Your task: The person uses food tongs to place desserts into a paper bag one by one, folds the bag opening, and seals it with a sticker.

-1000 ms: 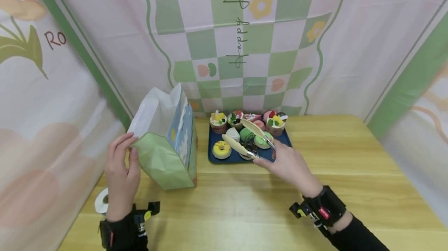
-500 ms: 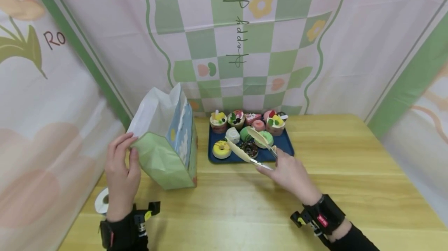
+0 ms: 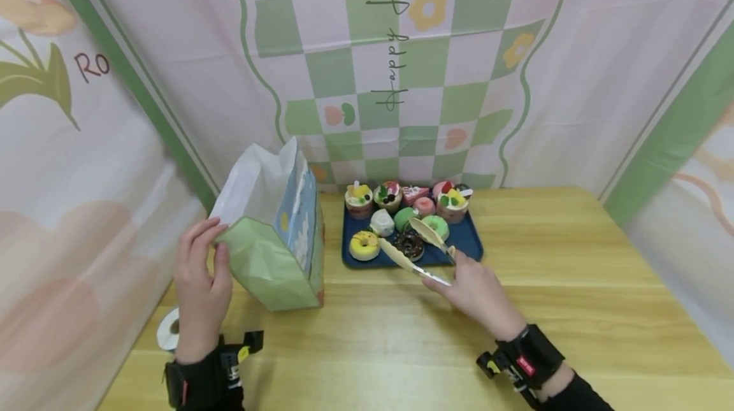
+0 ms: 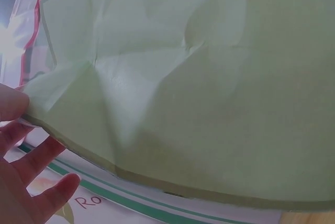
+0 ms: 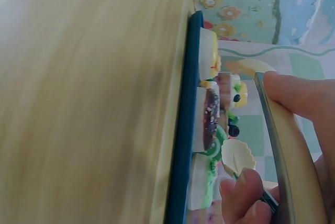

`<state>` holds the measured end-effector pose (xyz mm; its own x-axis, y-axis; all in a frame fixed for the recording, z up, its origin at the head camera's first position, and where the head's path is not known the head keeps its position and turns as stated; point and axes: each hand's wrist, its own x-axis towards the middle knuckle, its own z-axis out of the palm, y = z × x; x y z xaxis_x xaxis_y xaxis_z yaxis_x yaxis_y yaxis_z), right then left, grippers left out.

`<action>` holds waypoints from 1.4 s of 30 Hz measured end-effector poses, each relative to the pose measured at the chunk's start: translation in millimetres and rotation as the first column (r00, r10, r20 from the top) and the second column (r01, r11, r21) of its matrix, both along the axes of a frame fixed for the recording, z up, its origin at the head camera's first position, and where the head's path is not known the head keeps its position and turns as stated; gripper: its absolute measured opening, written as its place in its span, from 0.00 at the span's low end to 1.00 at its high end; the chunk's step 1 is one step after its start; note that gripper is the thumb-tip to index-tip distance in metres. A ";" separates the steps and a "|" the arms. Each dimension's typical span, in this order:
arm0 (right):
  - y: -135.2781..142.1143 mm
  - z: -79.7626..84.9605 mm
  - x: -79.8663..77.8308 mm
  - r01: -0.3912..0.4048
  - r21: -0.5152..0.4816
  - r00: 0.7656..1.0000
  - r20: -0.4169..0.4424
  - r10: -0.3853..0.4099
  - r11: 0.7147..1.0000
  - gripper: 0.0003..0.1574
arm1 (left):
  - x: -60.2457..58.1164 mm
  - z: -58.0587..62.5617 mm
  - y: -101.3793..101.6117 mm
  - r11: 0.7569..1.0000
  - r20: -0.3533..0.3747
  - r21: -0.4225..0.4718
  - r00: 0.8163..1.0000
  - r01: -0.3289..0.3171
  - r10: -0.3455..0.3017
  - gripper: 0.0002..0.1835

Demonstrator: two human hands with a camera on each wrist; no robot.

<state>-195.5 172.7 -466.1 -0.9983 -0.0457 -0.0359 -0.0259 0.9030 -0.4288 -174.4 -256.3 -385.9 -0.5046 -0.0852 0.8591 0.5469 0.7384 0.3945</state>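
My left hand (image 3: 201, 280) pinches the near rim of a green paper bag (image 3: 264, 261), which stands upright with its mouth open. In the left wrist view the thumb presses the outside of the bag (image 4: 209, 109), other fingers spread at its edge. My right hand (image 3: 482, 287) grips metal tongs (image 3: 398, 255) with cream tips, spread apart over the front of a blue tray (image 3: 472, 246). Between and below the tips is a chocolate donut (image 5: 210, 116) with sprinkles. A yellow donut (image 3: 358, 246) lies left of it, a green donut (image 3: 440, 226) behind right.
Several dessert cups and cakes fill the tray's back, among them a fruit-topped cup (image 3: 359, 207), a pink piece (image 3: 424, 206) and a white piece (image 3: 381, 222). A white roll (image 3: 166, 331) sits beside my left wrist. A printed curtain (image 3: 424, 99) hangs behind the wooden table (image 3: 378, 347).
My right hand has drawn the tongs slightly to the right and nearer to me, uncovering more of the chocolate donut. My left hand has kept its hold on the bag.
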 end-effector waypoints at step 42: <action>-7.3 -28.8 -0.9 0.046 0.009 0.999 -0.001 -0.046 0.999 0.70 | 1.6 0.3 -0.4 1.000 0.043 -0.007 0.999 0.008 -0.008 0.15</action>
<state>-196.5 165.4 -494.9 -0.9994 0.0006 -0.0355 0.0155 0.9073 -0.4202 -172.8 -256.7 -385.7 -0.5421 -0.0753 0.8370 0.5351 0.7370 0.4129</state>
